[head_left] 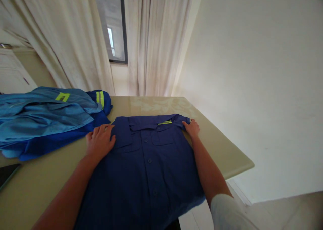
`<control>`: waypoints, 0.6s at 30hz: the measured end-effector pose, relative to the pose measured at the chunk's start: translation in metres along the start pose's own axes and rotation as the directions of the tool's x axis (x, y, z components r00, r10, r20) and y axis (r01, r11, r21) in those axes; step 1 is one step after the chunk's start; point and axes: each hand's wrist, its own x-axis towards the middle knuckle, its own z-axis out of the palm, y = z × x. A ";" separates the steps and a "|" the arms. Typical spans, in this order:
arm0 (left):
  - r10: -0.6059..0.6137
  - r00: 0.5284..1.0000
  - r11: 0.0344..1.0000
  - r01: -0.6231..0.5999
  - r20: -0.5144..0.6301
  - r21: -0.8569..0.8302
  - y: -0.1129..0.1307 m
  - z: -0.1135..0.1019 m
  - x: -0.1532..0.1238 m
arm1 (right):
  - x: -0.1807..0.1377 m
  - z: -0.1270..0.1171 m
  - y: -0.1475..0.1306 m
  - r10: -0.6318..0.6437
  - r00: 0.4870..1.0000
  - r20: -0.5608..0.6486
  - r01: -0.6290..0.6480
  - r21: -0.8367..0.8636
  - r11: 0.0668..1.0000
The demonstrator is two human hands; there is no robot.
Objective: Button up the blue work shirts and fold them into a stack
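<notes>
A navy blue work shirt [161, 169] lies front up, its buttons running down the middle and its lower end hanging over the near table edge. Its upper part is folded over, and a yellow-green strip [165, 122] shows near the fold. At the shirt's upper left edge rests my left hand [100, 141], fingers apart, the thumb against the cloth. My right hand [192, 128] is closed on the shirt's upper right corner, with the cloth between thumb and fingers.
Light blue clothing [50, 112] is heaped at the left, over darker blue clothing [60, 142]. A dark flat device [8, 174] lies at the left edge of the pale table [219, 146]. Curtains [158, 41] hang behind, and a wall [257, 82] stands at the right.
</notes>
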 end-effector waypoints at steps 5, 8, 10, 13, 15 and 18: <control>0.372 0.907 0.925 -0.345 0.199 -0.156 0.065 0.011 0.024 | 0.009 0.009 -0.001 -0.085 0.996 0.032 0.082 0.073 0.994; 0.486 0.851 0.866 -0.437 0.198 -0.243 0.127 0.025 0.046 | 0.009 0.013 0.000 -0.159 0.987 0.007 0.157 0.147 0.977; 0.465 0.867 0.871 -0.412 0.177 -0.269 0.171 0.037 0.059 | 0.007 0.014 0.003 -0.193 0.981 -0.026 0.194 0.190 0.962; 0.349 0.926 0.909 -0.298 0.140 -0.292 0.226 0.059 0.070 | 0.006 0.015 0.007 -0.200 0.977 -0.071 0.212 0.283 0.935; 0.300 0.947 0.919 -0.254 0.115 -0.301 0.248 0.074 0.070 | 0.006 0.016 0.009 -0.176 0.981 -0.084 0.194 0.390 0.900; 0.306 0.949 0.916 -0.271 0.079 -0.296 0.258 0.091 0.065 | 0.009 0.020 0.007 -0.087 0.996 -0.027 0.084 0.646 0.759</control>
